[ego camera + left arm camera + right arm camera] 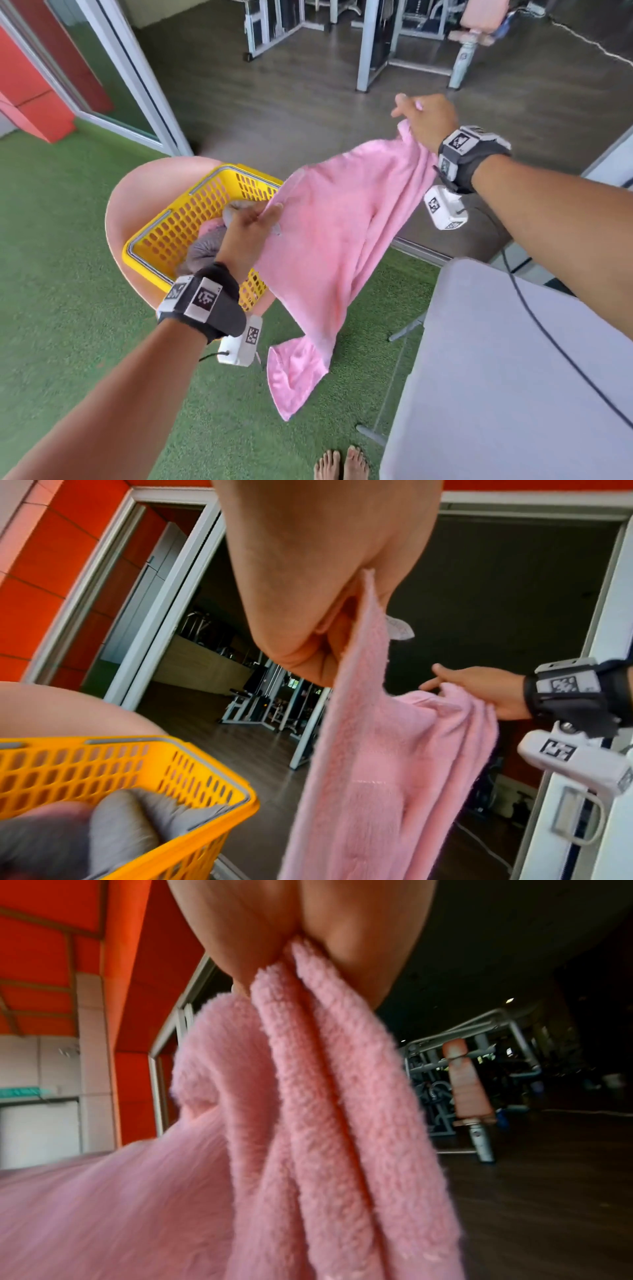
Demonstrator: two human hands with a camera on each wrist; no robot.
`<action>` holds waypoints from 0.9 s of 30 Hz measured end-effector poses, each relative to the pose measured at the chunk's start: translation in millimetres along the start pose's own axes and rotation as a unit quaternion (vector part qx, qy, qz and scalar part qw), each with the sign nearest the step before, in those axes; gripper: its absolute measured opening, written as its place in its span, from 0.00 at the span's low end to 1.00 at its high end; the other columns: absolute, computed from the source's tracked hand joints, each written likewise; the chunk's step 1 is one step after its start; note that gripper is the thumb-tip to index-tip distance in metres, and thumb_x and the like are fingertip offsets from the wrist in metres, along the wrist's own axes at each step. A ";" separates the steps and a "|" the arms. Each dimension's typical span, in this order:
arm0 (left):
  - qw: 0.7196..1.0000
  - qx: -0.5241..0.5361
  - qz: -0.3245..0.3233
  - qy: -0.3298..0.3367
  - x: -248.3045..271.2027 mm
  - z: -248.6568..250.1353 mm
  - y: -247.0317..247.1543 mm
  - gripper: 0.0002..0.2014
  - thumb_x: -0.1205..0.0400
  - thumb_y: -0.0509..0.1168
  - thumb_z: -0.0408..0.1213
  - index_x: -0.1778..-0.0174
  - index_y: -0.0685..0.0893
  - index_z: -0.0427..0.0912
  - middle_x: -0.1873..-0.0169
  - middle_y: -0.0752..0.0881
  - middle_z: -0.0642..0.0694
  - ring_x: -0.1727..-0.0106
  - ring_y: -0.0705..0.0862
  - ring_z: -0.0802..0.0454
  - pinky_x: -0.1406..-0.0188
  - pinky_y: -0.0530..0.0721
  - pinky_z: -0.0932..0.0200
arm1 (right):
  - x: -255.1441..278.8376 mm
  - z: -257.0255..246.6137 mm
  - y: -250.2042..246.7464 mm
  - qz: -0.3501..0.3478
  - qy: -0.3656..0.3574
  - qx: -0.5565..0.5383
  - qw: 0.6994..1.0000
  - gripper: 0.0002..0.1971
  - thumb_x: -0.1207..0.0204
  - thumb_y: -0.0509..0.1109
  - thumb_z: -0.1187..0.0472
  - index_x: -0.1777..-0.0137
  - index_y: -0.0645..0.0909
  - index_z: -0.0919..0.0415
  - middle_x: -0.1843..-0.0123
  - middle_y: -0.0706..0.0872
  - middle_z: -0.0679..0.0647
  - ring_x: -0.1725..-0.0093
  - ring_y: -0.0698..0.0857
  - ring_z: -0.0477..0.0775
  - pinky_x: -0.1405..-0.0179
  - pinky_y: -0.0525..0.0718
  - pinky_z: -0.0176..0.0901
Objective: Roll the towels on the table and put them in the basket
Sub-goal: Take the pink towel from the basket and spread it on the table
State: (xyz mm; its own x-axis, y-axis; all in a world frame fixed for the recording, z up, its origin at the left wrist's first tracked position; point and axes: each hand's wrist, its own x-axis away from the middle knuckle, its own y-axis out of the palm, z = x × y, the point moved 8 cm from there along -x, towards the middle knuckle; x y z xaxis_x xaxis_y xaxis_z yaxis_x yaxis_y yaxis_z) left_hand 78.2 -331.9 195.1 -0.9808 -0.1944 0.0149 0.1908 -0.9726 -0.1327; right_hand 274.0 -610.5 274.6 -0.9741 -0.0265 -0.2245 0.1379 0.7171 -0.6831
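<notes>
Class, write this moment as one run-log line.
left hand: pinches pink towel edge | right hand: grips opposite corner | towel: unrolled, hanging in air | yellow basket: holds grey towels

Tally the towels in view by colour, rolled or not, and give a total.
Pink: 2, the pink towel held spread by the left hand and right hand, and a pink roll in the yellow basket
Grey: 1, the grey roll in the basket
Total: 3

A pink towel (329,240) hangs unrolled in the air, right of a yellow basket (191,219) holding rolled grey towels (202,250).
</notes>
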 end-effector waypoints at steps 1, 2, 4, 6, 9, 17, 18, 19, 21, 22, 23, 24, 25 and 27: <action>1.000 -0.009 -0.002 -0.013 8.8 -12.6 -3.4 0.13 0.15 0.62 0.35 0.64 0.83 0.37 0.73 0.81 0.50 0.69 0.77 0.55 0.66 0.74 0.60 | -0.3 13.6 -2.6 -0.004 0.012 0.021 1.000 0.22 0.18 0.59 0.44 0.50 0.90 0.57 0.65 0.89 0.45 0.63 0.81 0.45 0.51 0.74 0.36; 1.000 -0.022 -0.004 -0.021 17.3 -25.1 -6.3 0.13 0.14 0.61 0.34 0.65 0.83 0.41 0.75 0.81 0.56 0.71 0.77 0.60 0.69 0.75 0.64 | -0.6 26.5 -3.6 -0.010 0.014 0.041 0.999 0.22 0.17 0.58 0.43 0.49 0.90 0.57 0.66 0.88 0.46 0.61 0.80 0.46 0.57 0.72 0.33; 0.998 -0.041 -0.008 -0.036 36.4 -51.3 -9.9 0.15 0.14 0.62 0.35 0.68 0.81 0.43 0.79 0.79 0.58 0.74 0.75 0.63 0.73 0.72 0.67 | 3.1 44.1 2.0 -0.045 0.018 0.061 0.997 0.22 0.17 0.58 0.44 0.48 0.90 0.58 0.64 0.84 0.53 0.60 0.78 0.50 0.67 0.69 0.29; 0.996 -0.058 -0.017 -0.062 54.6 -80.1 -7.0 0.16 0.15 0.63 0.40 0.71 0.79 0.44 0.80 0.75 0.57 0.77 0.70 0.59 0.78 0.66 0.64 | 8.0 58.5 13.7 -0.077 0.018 0.073 0.994 0.22 0.17 0.58 0.45 0.48 0.89 0.59 0.61 0.83 0.58 0.64 0.77 0.52 0.68 0.70 0.30; 0.991 -0.057 -0.041 -0.117 85.8 -124.6 16.4 0.15 0.14 0.62 0.37 0.68 0.81 0.43 0.81 0.75 0.57 0.80 0.69 0.60 0.81 0.65 0.66 | 23.8 76.7 40.6 -0.149 0.008 0.108 0.983 0.21 0.17 0.59 0.45 0.52 0.89 0.59 0.63 0.84 0.60 0.60 0.80 0.56 0.62 0.71 0.39; 0.920 -0.086 -0.238 -0.298 207.7 -224.8 215.1 0.15 0.16 0.60 0.45 0.66 0.77 0.42 0.79 0.73 0.52 0.81 0.67 0.54 0.82 0.65 0.63 | 119.1 190.6 71.1 -0.339 -0.011 0.238 0.910 0.16 0.22 0.66 0.46 0.63 0.87 0.55 0.67 0.83 0.59 0.63 0.80 0.61 0.62 0.69 0.41; 0.915 -0.090 -0.254 -0.299 222.5 -224.2 247.1 0.15 0.16 0.60 0.44 0.70 0.77 0.45 0.79 0.75 0.52 0.81 0.69 0.56 0.81 0.66 0.63 | 133.0 217.6 62.1 -0.348 -0.001 0.247 0.904 0.16 0.24 0.67 0.45 0.62 0.87 0.55 0.65 0.85 0.60 0.62 0.81 0.61 0.61 0.70 0.41; 0.910 -0.089 -0.270 -0.301 236.3 -221.4 278.3 0.17 0.17 0.61 0.43 0.72 0.77 0.44 0.79 0.76 0.51 0.81 0.69 0.57 0.81 0.65 0.63 | 146.8 244.7 50.7 -0.356 0.006 0.258 0.898 0.16 0.25 0.67 0.44 0.61 0.87 0.55 0.62 0.86 0.61 0.61 0.82 0.60 0.60 0.71 0.41; 0.895 -0.080 -0.309 -0.312 269.2 -216.9 349.2 0.19 0.17 0.61 0.43 0.75 0.78 0.43 0.80 0.76 0.50 0.82 0.68 0.59 0.81 0.65 0.64 | 179.0 310.0 14.2 -0.381 0.035 0.282 0.880 0.14 0.24 0.67 0.47 0.59 0.85 0.57 0.56 0.87 0.62 0.57 0.83 0.61 0.57 0.74 0.43; 0.886 -0.071 -0.333 -0.314 286.6 -213.2 386.0 0.18 0.17 0.62 0.45 0.72 0.81 0.42 0.79 0.78 0.50 0.81 0.70 0.60 0.78 0.67 0.64 | 194.2 345.6 -10.9 -0.388 0.055 0.301 0.870 0.14 0.22 0.66 0.49 0.57 0.85 0.59 0.55 0.86 0.61 0.55 0.82 0.61 0.57 0.75 0.44; 0.869 -0.057 -0.371 -0.323 307.0 -208.3 424.2 0.17 0.18 0.62 0.48 0.66 0.86 0.40 0.78 0.80 0.51 0.79 0.73 0.59 0.74 0.71 0.64 | 209.0 380.6 -40.8 -0.387 0.085 0.328 0.858 0.13 0.21 0.66 0.51 0.55 0.85 0.60 0.54 0.85 0.61 0.54 0.83 0.62 0.56 0.76 0.45; 0.840 -0.046 -0.427 -0.332 331.7 -200.9 463.8 0.19 0.19 0.63 0.51 0.57 0.88 0.37 0.76 0.82 0.52 0.76 0.75 0.58 0.72 0.74 0.63 | 223.7 414.6 -76.3 -0.377 0.121 0.353 0.848 0.12 0.22 0.66 0.52 0.53 0.85 0.60 0.53 0.85 0.61 0.54 0.83 0.63 0.55 0.78 0.47; 0.796 -0.040 -0.501 -0.337 357.4 -188.9 500.9 0.21 0.17 0.61 0.52 0.47 0.87 0.35 0.72 0.86 0.50 0.73 0.79 0.57 0.68 0.78 0.62 | 238.0 446.9 -114.3 -0.358 0.164 0.386 0.834 0.12 0.24 0.65 0.53 0.52 0.85 0.59 0.52 0.85 0.62 0.53 0.84 0.65 0.54 0.80 0.48; 0.713 -0.063 -0.623 -0.314 396.4 -165.2 551.4 0.23 0.13 0.55 0.51 0.33 0.79 0.36 0.51 0.89 0.39 0.59 0.85 0.51 0.54 0.85 0.56 | 266.0 495.9 -181.1 -0.315 0.226 0.452 0.803 0.10 0.24 0.65 0.57 0.56 0.83 0.63 0.49 0.85 0.64 0.52 0.83 0.64 0.51 0.76 0.49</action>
State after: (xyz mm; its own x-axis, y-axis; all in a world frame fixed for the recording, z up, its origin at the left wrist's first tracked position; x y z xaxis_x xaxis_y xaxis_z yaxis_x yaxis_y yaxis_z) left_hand -212.1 -924.3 -35.8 -0.1655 0.7546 0.6350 -0.8575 -0.4282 0.2853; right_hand 78.8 -1092.9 -6.0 -0.8385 0.2166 0.5000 -0.5339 -0.1431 -0.8333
